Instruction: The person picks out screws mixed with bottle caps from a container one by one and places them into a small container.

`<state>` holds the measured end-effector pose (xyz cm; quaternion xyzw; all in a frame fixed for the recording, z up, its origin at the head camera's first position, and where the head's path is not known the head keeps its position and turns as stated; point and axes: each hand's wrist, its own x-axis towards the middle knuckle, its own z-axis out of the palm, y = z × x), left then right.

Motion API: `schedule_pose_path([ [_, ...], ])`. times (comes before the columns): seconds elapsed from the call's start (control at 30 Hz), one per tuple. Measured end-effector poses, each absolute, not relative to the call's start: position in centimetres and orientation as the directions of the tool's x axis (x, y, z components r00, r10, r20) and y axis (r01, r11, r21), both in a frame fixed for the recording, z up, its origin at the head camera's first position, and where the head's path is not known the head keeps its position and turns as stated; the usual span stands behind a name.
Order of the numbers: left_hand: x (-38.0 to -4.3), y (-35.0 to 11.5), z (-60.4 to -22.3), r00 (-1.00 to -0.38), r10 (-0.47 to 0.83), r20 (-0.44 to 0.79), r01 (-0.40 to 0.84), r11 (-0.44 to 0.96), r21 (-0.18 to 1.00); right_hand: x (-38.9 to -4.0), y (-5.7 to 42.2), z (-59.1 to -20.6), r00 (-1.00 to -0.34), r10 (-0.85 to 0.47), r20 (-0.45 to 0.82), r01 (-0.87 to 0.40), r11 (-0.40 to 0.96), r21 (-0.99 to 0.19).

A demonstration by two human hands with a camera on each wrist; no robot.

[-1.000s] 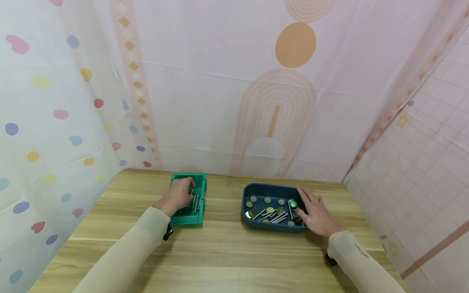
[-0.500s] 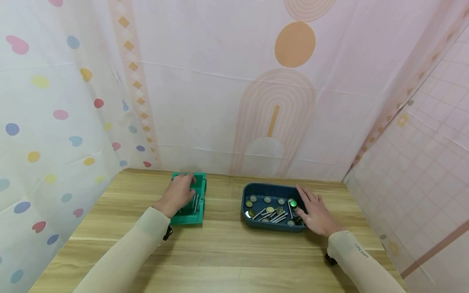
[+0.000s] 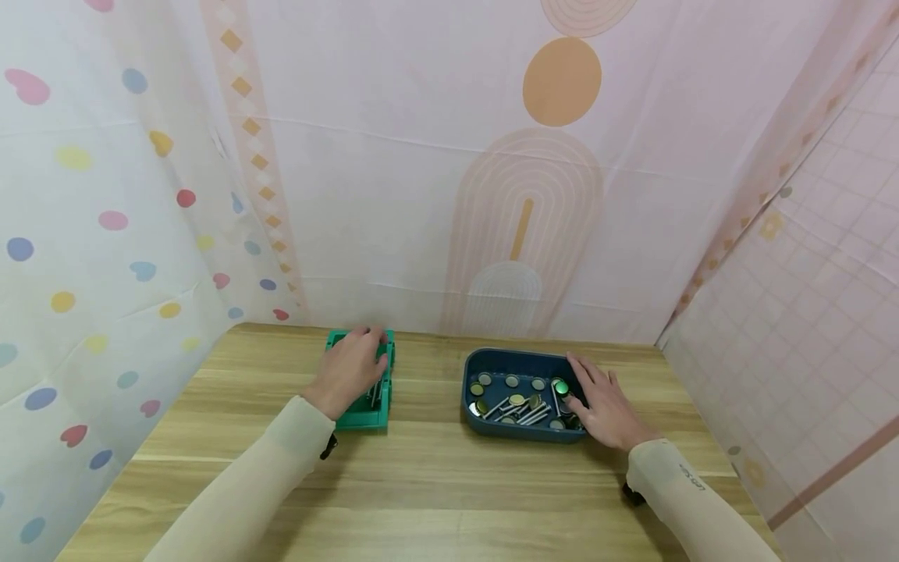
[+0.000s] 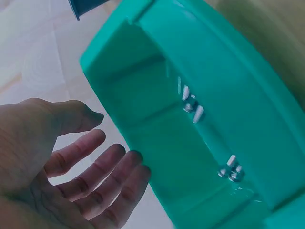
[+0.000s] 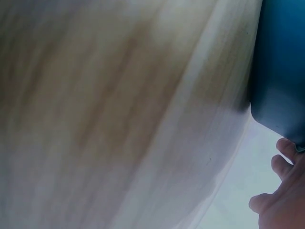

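My left hand (image 3: pixel 349 367) is over the green bin (image 3: pixel 361 421) on the left of the table. In the left wrist view its thumb and fingers (image 4: pixel 119 183) are spread apart and relaxed, with nothing between them. Several thin, shiny metal rods (image 4: pixel 231 169) lie inside the bin, along one wall. The right hand (image 3: pixel 607 410) rests at the right end of a dark blue box (image 3: pixel 516 361), its fingers extended along the rim and the thumb reaching over the inside. A shiny green cap (image 3: pixel 561 387) lies by that thumb.
Several round caps (image 3: pixel 513 381) and long metal rods with heads (image 3: pixel 537 414) lie in the blue box. Wood-grain tabletop (image 3: pixel 428 484) runs between and in front of both containers. Patterned cloth (image 3: pixel 393 195) hangs behind and at both sides.
My left hand has moved slightly away from me and to the right over the green bin, covering more of it. The right hand stays at the box's right end.
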<state>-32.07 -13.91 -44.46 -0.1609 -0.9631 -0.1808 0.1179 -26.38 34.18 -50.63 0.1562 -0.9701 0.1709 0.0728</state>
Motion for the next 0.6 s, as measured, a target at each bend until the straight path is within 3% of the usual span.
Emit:
schedule_pose_path([
  [0.27,-31.4,-11.3,-43.5,-0.883,0.331,0.333,0.422,0.871,0.252,-26.3,34.1,-50.6,-0.942,-0.276,0.192,-0.324,0.895,-0.307],
  [0.6,-31.0,-6.8,-42.4,-0.860,0.416,0.296,0.483,0.851,0.207,-26.3,33.9,-50.5,-0.939,-0.280,0.199,-0.330,0.896,-0.297],
])
